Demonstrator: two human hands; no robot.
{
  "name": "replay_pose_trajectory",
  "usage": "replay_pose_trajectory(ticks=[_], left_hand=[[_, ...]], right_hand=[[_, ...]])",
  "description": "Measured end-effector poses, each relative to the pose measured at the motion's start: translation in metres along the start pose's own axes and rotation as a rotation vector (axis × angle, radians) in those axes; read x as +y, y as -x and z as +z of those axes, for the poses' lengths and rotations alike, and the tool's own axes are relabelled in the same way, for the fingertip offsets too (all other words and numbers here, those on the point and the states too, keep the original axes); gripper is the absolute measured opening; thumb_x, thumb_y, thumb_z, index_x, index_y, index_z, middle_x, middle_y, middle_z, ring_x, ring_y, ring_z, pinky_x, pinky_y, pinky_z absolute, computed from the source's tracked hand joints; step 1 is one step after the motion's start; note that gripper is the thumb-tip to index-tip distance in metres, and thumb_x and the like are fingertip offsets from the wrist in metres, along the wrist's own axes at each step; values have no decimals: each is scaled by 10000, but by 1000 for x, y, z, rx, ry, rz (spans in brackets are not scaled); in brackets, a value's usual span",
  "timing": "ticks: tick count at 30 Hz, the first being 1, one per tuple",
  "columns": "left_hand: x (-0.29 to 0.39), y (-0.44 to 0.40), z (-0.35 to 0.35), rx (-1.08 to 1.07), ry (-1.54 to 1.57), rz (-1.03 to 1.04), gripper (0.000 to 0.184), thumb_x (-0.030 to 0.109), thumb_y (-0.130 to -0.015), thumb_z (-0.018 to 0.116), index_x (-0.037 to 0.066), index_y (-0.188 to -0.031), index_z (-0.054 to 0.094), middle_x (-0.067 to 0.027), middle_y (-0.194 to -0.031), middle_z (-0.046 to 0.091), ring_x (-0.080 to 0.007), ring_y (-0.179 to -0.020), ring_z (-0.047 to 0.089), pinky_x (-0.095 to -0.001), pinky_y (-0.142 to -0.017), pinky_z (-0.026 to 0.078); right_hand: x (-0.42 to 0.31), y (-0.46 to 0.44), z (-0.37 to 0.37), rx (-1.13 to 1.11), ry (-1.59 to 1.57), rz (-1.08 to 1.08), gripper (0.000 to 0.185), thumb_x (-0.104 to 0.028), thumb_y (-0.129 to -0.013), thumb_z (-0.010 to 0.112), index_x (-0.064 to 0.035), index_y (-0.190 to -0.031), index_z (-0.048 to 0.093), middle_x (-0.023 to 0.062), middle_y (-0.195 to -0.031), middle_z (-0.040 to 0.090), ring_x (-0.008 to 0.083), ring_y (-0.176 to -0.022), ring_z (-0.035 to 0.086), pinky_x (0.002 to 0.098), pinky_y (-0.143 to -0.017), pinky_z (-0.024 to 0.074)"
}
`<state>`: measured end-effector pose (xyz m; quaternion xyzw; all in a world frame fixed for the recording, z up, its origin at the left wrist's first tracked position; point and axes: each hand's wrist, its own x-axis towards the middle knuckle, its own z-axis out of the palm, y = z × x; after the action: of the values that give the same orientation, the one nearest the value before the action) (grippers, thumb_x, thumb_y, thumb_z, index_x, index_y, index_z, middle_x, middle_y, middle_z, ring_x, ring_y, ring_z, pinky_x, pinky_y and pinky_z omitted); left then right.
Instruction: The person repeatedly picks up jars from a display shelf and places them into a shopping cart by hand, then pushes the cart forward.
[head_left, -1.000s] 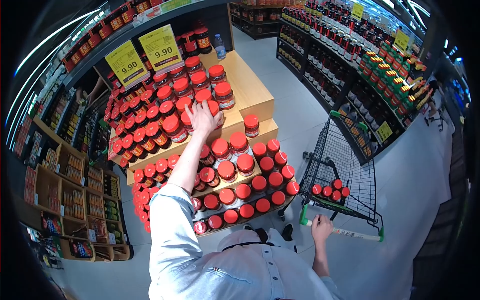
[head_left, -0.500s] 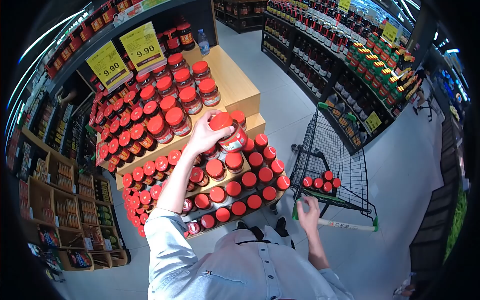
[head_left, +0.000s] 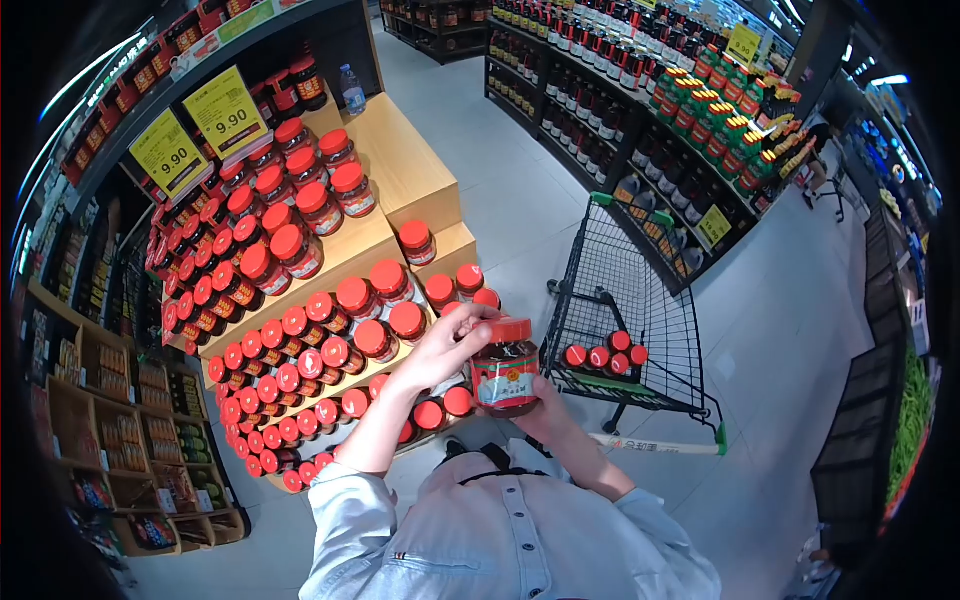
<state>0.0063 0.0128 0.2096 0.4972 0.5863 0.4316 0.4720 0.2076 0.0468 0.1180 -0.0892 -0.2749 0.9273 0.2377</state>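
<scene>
Now that the display (head_left: 385, 150) and the cart (head_left: 655, 446) have been left by the hands, the jar (head_left: 507, 378) is held upright near both, its lid (head_left: 511, 329) gripped by the curled left hand (head_left: 445, 350), its lower side by the half-closed right hand (head_left: 545, 410).

Just ahead of my left hand (head_left: 447, 345) stands a pale wooden stepped display stand (head_left: 400, 150). Well left of it are light wooden compartment shelves (head_left: 110, 425); far ahead and right, long black shelves (head_left: 634, 150). Grey tiled floor (head_left: 510, 205) stretches between. Far up-left glow white strip lights (head_left: 88, 78).
</scene>
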Motion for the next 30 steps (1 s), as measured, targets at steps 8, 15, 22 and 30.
replay_pose_trajectory(ticks=[8,15,22,30], left_hand=[[-49,8,91,-70,654,-8,548,394,-903,662,20,-1264,488,-30,-922,631,-106,-647,618,-223,-519,475],[-43,0,123,24,729,65,722,483,-831,738,0,-1291,462,-22,-858,611,-67,-570,535,-204,-503,433],[-31,-5,139,66,654,57,726,481,-818,751,-1,-1290,482,1,-841,607,-40,-575,515,-197,-509,410],[-66,-12,162,199,791,-5,683,535,-859,685,-16,-1220,510,0,-798,590,-20,-539,479,-166,-417,351]], right_hand=[[-40,19,-41,-222,-340,149,918,-670,-839,573,-33,-1457,339,218,-1311,545,428,-1092,603,475,-851,546],[-59,34,-63,-236,-266,224,959,-713,-854,519,-44,-1492,267,232,-1378,488,428,-1164,573,505,-959,511],[-73,42,-77,-236,-220,255,977,-747,-850,474,-60,-1505,244,221,-1422,449,420,-1205,550,502,-1000,484],[-88,55,-70,-189,-70,223,971,-788,-859,363,-60,-1495,265,178,-1383,509,358,-1161,599,475,-997,489]])
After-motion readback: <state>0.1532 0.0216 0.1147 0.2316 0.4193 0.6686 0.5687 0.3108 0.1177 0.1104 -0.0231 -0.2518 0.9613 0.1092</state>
